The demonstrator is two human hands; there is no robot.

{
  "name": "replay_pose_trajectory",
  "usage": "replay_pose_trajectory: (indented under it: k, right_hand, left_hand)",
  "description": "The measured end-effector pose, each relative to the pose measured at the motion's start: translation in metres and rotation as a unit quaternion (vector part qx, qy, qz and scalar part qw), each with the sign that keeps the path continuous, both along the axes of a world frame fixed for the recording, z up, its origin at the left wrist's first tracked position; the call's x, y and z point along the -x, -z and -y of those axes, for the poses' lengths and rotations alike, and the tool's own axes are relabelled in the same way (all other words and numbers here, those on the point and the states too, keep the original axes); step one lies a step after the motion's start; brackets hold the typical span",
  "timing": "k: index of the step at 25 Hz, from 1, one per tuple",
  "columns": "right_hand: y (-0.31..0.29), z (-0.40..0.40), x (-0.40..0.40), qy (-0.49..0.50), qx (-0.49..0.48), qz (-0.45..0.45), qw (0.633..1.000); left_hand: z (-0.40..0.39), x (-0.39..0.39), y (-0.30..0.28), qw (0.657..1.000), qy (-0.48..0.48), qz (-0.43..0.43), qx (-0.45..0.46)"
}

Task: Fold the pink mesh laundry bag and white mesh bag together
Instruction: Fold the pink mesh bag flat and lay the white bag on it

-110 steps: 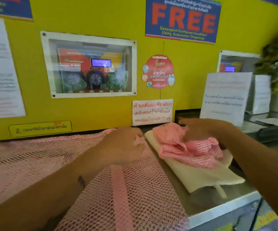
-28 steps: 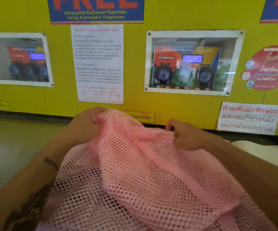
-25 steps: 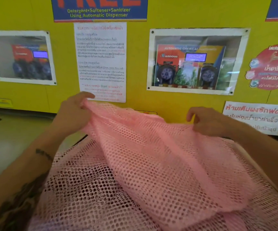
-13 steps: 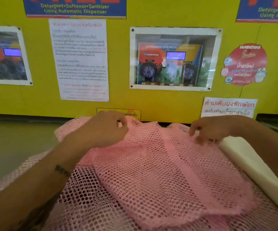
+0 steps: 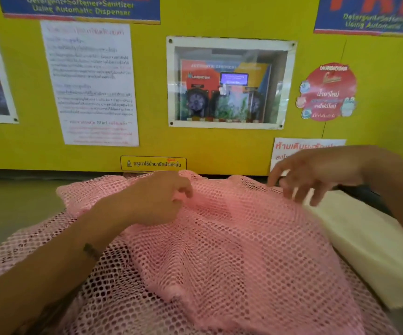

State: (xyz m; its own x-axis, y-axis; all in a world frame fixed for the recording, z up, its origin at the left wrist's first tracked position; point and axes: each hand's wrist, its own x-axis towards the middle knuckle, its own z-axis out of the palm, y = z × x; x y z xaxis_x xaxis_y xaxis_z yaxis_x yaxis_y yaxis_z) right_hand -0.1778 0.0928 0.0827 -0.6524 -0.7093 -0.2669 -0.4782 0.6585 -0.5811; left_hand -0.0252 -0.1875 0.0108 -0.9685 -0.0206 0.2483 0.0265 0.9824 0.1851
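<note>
I see two bare forearms, with no sleeve, watch or ring that I can make out on them. On the left forearm there is a small dark tattoo (image 5: 91,251) just behind the wrist, and a bigger dark tattoo (image 5: 48,313) lower near the frame edge, too blurred to read. The left hand (image 5: 157,198) and right hand (image 5: 316,174) wear no gloves.
</note>
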Motion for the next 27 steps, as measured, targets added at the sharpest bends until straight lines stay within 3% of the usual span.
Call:
replay_pose_trajectory:
  k: [3, 6, 9, 14, 19, 22, 24, 27]
  right_hand:
    - [0.023, 0.035, 0.019, 0.077, 0.055, -0.158, 0.983]
    - [0.053, 0.076, 0.029, 0.044, 0.02, -0.191, 0.98]
    - [0.071, 0.102, 0.033, 0.036, -0.042, -0.218, 0.974]
    - [0.077, 0.114, 0.022, 0.008, -0.075, -0.18, 0.981]
    - [0.057, 0.099, 0.038, 0.149, 0.096, -0.165, 0.97]
    - [0.035, 0.071, 0.049, 0.178, 0.107, -0.159, 0.965]
    - [0.031, 0.053, 0.052, 0.207, 0.126, -0.061, 0.968]
    - [0.04, 0.04, 0.043, 0.194, 0.021, -0.021, 0.98]
  left_hand:
    - [-0.034, -0.015, -0.005, 0.993, 0.069, 0.053, -0.075]
    - [-0.066, -0.028, 0.001, 0.976, 0.09, 0.175, -0.095]
    - [-0.074, -0.031, 0.013, 0.977, 0.084, 0.189, -0.061]
    - [-0.066, -0.04, -0.001, 0.983, 0.093, 0.14, -0.077]
    - [-0.063, -0.052, -0.03, 0.979, 0.109, 0.15, -0.085]
    - [-0.068, -0.061, -0.04, 0.954, 0.176, 0.217, -0.105]
    - [-0.074, -0.064, -0.044, 0.926, 0.229, 0.262, -0.149]
    - [-0.075, -0.059, -0.046, 0.901, 0.268, 0.276, -0.199]
